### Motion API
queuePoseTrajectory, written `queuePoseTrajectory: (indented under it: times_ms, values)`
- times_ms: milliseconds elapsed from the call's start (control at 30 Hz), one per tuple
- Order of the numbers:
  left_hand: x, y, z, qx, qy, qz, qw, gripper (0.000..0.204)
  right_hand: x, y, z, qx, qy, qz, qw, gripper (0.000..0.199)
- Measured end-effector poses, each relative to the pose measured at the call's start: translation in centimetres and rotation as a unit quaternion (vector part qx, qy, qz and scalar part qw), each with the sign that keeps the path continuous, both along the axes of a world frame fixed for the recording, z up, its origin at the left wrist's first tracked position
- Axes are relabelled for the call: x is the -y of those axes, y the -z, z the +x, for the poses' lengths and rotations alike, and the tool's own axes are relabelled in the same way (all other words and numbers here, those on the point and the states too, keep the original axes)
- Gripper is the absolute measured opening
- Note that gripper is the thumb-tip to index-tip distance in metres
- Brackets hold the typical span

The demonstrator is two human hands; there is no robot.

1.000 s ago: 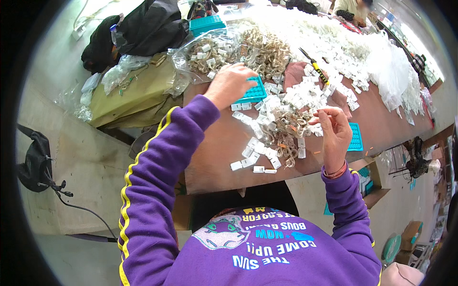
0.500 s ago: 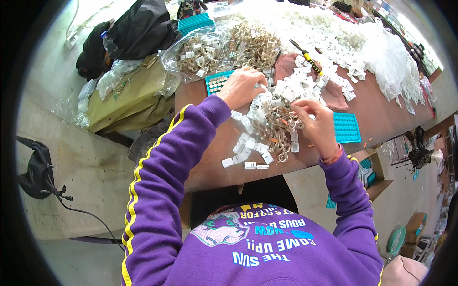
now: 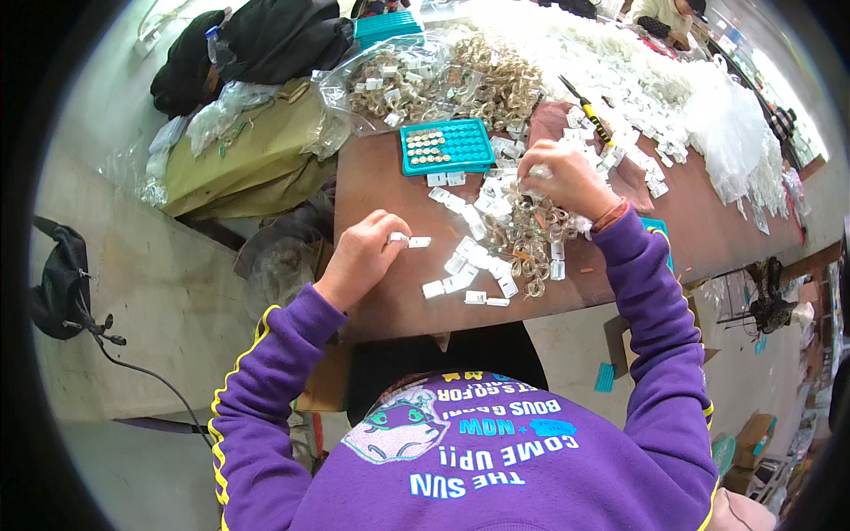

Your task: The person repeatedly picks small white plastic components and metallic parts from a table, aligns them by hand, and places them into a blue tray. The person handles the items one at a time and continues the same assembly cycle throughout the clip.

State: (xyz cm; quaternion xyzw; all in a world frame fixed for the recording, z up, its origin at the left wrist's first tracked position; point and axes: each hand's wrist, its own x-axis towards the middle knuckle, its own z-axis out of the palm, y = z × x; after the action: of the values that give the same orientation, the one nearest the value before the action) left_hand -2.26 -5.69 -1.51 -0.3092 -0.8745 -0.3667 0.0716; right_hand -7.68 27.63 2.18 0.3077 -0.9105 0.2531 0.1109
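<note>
My left hand [image 3: 361, 257] is over the left front of the brown table, its thumb and forefinger pinched on a small white plastic case [image 3: 398, 237]. Another white case [image 3: 420, 242] lies right by the fingertips. My right hand [image 3: 571, 180] is closed at the upper side of a heap of white cases with coiled pale wires [image 3: 529, 237]; what its fingers grip is too covered to make out. Beyond my left hand lies a teal tray [image 3: 469, 146] of round pockets, its left side filled with small silvery discs. Several loose white cases [image 3: 462, 265] lie in front of the heap.
Yellow-and-black pliers [image 3: 595, 119] rest on a reddish cloth [image 3: 551, 119]. A clear bag [image 3: 382, 88] of wired cases is at the back left. White pieces are piled at the far right beside a plastic bag [image 3: 722, 106]. A person [image 3: 677, 22] sits across the table.
My left hand has moved from the teal tray toward the near left with a white case, uncovering the tray. My right hand has shifted away from me, up the heap. The view has shifted slightly.
</note>
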Motion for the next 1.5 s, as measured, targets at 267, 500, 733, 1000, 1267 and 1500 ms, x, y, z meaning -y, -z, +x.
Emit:
queuePoseTrajectory:
  times_ms: [267, 500, 733, 1000, 1267, 1500]
  values:
    - [0.1, 0.4, -0.1, -0.112, 0.035, -0.118, 0.986, 0.026, 1.2, -3.8, 0.6, 0.197, 0.079, -0.389, 0.897, 0.013]
    - [-0.9, -0.6, 2.3, 0.433, -0.002, 0.503, 0.748, 0.024, 4.1, -3.1, 3.0, 0.402, 0.015, -0.542, 0.738, 0.008]
    - [-6.4, -0.7, 4.6, 0.313, -0.018, 0.641, 0.701, 0.030, 8.3, -1.5, 6.1, 0.507, -0.032, -0.603, 0.615, 0.011]
    - [-5.3, 0.4, 4.5, 0.213, -0.056, 0.640, 0.736, 0.019, 10.0, -1.2, 8.2, 0.488, -0.010, -0.555, 0.674, 0.012]
    - [-5.5, -0.6, 4.6, 0.199, -0.073, 0.613, 0.761, 0.015, 10.1, -1.2, 8.7, 0.414, 0.024, -0.481, 0.773, 0.021]
    - [-5.5, -0.8, 4.8, 0.271, -0.014, 0.575, 0.772, 0.019, 9.2, -2.1, 8.1, 0.432, -0.083, -0.297, 0.848, 0.028]
